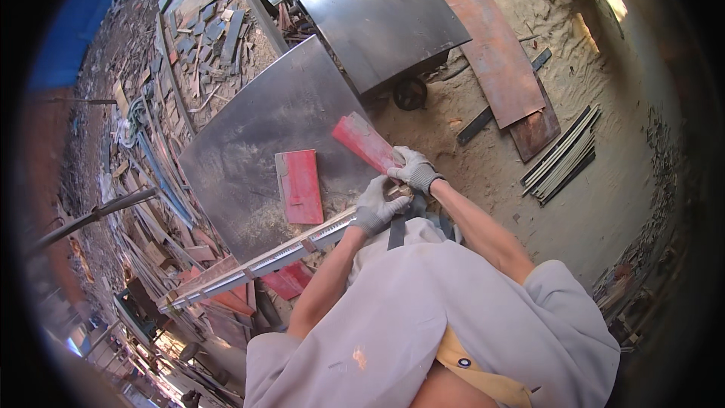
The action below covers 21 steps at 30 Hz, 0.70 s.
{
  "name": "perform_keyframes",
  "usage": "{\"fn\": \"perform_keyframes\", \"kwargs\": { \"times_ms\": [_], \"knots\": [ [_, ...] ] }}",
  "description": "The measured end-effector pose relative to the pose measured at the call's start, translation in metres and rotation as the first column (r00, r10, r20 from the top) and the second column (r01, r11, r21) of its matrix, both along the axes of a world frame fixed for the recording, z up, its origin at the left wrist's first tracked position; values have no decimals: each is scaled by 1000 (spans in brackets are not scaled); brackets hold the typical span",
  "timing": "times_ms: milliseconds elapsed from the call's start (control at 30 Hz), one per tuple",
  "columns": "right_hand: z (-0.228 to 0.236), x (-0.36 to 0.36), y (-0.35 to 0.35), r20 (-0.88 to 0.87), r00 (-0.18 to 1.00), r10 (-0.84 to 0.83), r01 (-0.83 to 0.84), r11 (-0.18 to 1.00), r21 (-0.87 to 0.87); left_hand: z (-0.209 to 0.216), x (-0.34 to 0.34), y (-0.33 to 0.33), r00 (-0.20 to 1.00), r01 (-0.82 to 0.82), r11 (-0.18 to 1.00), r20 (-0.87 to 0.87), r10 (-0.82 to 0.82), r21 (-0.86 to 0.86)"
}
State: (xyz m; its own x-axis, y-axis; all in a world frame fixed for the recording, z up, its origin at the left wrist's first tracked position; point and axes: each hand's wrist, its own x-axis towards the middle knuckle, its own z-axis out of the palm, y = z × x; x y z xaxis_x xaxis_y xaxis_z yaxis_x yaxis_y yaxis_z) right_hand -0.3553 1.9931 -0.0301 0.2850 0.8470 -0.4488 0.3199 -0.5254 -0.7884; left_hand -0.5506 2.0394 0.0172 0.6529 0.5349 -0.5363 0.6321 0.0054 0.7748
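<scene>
My right hand (414,170), in a grey knit glove, grips the lower end of a red-painted board (364,140), which tilts up and left over the metal table's right edge. My gloved left hand (376,206) is just below and left of it, fingers and thumb curled; what lies between them is too small to make out. A second red board (300,187) lies flat on the dark metal tabletop (257,117). Along the table's near edge runs a long rail with a measuring scale (281,258), its right end beside my left hand.
A larger shiny metal sheet (370,11) stands beyond, with a dark wheel (410,94) under it. Rusty brown panels (483,45) and a bundle of thin strips (560,155) lie at right. Scrap pieces (215,38) litter the left; a red piece (288,279) sits below the rail.
</scene>
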Motion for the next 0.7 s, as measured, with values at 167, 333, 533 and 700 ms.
{"fn": "perform_keyframes", "kwargs": {
  "times_ms": [167, 333, 533, 700],
  "knots": [
    [11, -8, -70, -372, 903, -214, 220, 975, -27, -7, -19, -53, 918, -392, 916, 99, 384, 87],
    [41, 8, -145, -566, 769, -296, 434, 893, 122, -19, -76, -28, 867, -242, 698, -172, 467, 674],
    [73, 26, -181, -454, 788, -417, 523, 842, 134, -30, -120, -9, 845, 62, 727, -424, 326, 683],
    [82, 12, -161, -420, 826, -376, 494, 842, 216, -27, -134, -12, 728, 123, 752, -575, 375, 647]
  ]
}}
